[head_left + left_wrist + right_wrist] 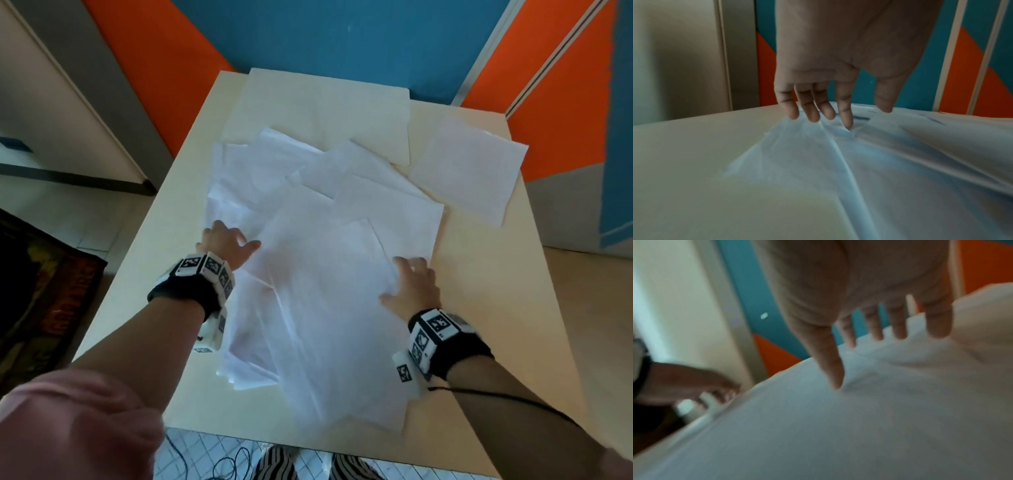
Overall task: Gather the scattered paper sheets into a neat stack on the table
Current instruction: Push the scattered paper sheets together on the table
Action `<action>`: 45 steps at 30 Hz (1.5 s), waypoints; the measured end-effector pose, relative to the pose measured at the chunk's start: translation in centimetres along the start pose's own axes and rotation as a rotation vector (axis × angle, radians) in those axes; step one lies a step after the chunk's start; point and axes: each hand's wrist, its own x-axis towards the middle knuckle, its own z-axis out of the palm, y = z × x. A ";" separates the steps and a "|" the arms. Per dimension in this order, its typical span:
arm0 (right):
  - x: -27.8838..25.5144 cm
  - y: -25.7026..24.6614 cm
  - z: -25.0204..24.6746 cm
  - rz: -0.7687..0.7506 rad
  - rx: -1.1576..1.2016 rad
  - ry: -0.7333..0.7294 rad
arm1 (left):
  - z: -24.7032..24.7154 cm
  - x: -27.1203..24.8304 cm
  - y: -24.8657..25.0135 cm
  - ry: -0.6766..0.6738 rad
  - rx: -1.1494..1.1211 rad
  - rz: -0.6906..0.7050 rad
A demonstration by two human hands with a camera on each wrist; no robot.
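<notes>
Several white paper sheets [318, 260] lie fanned and overlapping across the middle of the cream table [513, 308]. My left hand [224, 243] presses on the pile's left edge with straight, spread fingers [813, 112], and the paper [838, 162] bunches under them. On the pile's right side rests my right hand [412, 286], also flat and spread, its fingertips [937, 327] touching the top sheet [859, 418]. One sheet [469, 168] lies apart at the far right. A large cream sheet [325, 106] sits at the far end, partly under the pile.
The table's near edge [308, 442] is close to my body; some sheets reach almost to it. Orange and blue wall panels [342, 34] stand behind the table. A dark rug [37, 301] lies on the floor to the left, and cables [222, 462] trail below.
</notes>
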 end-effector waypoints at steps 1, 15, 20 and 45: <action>-0.1 0.8 -0.1 0.137 0.109 0.051 | -0.4 0.8 -0.1 0.015 -0.023 -0.010; 4.4 -1.3 -1.3 0.285 0.205 0.055 | 0.6 1.1 2.2 -0.167 -0.019 -0.145; 1.7 0.7 -2.8 0.315 0.151 0.060 | -2.8 3.7 2.1 0.089 -0.048 -0.129; -1.1 5.7 0.0 0.719 0.417 0.115 | -2.0 6.6 0.9 0.004 -0.029 -0.156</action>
